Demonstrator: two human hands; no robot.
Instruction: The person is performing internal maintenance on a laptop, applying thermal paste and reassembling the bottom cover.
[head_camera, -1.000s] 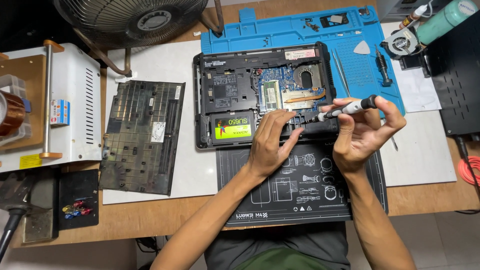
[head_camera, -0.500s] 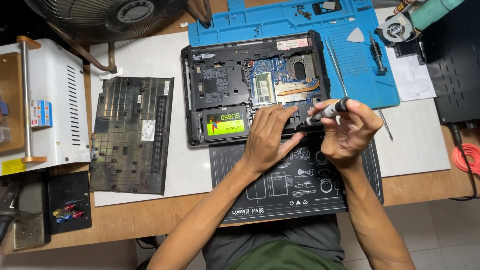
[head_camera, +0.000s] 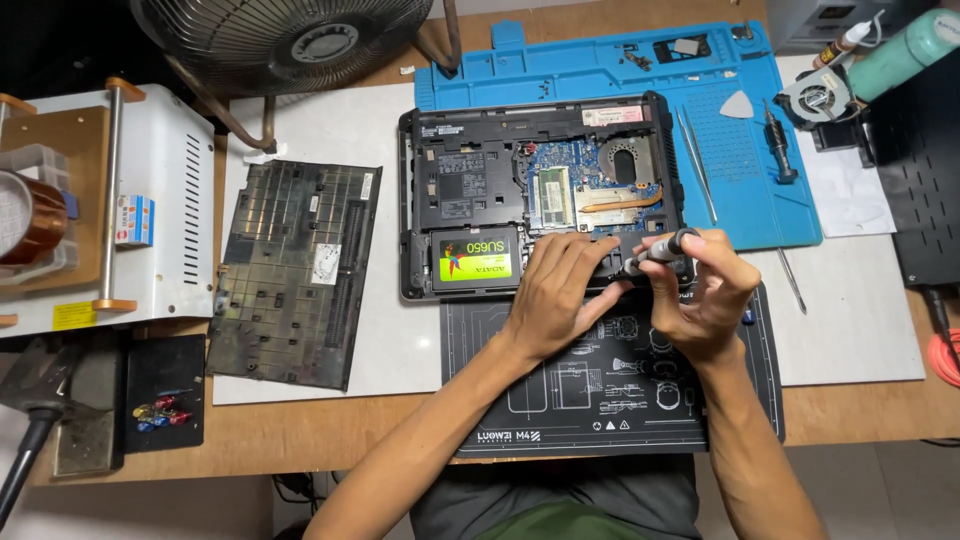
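R hand (head_camera: 700, 295) fingers gripping screwdriver (head_camera: 658, 252), L hand (head_camera: 555, 290) fingers spread flat on opened laptop (head_camera: 470, 180), blue mat (head_camera: 590, 70) behind

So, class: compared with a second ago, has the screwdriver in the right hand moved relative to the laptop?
Yes. The screwdriver in the right hand has swung leftward and steeper, its tip now down at the laptop's front edge, beside the left hand.
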